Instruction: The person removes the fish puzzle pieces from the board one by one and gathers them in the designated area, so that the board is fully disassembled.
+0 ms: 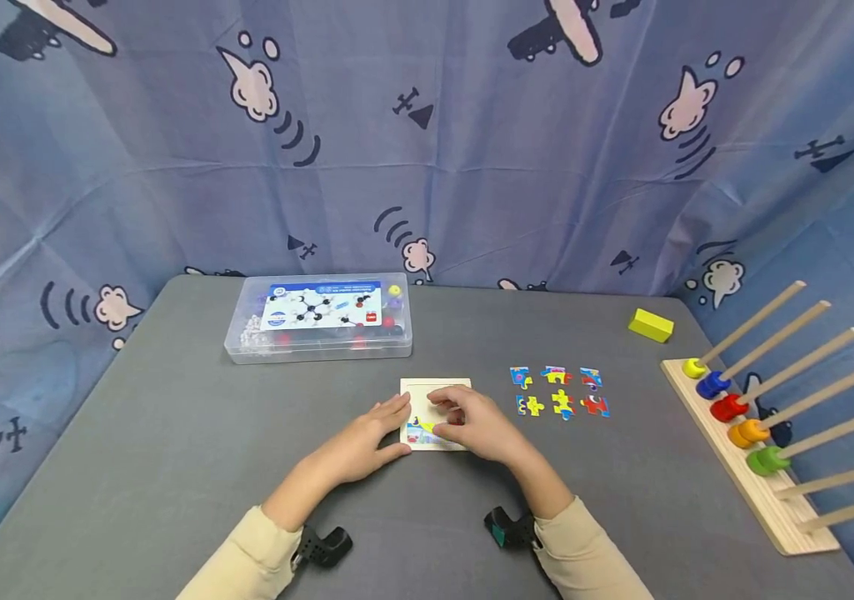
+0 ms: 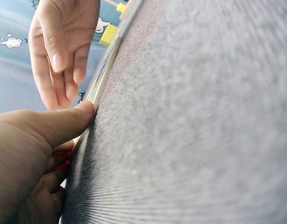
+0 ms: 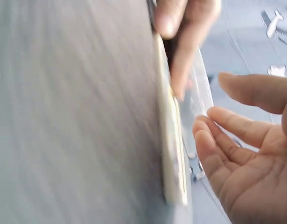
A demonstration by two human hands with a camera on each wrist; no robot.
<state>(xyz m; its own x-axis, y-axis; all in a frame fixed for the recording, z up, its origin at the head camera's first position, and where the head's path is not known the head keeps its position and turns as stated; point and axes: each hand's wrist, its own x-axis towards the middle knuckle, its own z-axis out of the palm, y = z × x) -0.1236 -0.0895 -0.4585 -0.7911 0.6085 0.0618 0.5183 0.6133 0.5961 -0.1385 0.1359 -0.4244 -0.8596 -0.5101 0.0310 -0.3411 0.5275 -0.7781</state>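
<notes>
A shallow square wooden puzzle tray (image 1: 427, 390) lies on the table between both hands. Colourful printed pieces (image 1: 419, 432) fill its lower left part; my right hand hides some of the tray. At its left edge, my left hand (image 1: 359, 442) rests with fingers extended, the thumb touching the near corner (image 2: 85, 109). Over the right half hovers my right hand (image 1: 481, 427), its fingers loosely bent. Nothing shows between the thumb and fingers of that hand in the right wrist view (image 3: 255, 154).
Several loose jigsaw pieces (image 1: 562, 403) lie in two rows right of the tray. A clear plastic case (image 1: 322, 350) stands behind it on the left. A yellow block (image 1: 651, 326) sits at the back right, near a wooden peg stand (image 1: 809, 542) with coloured rings.
</notes>
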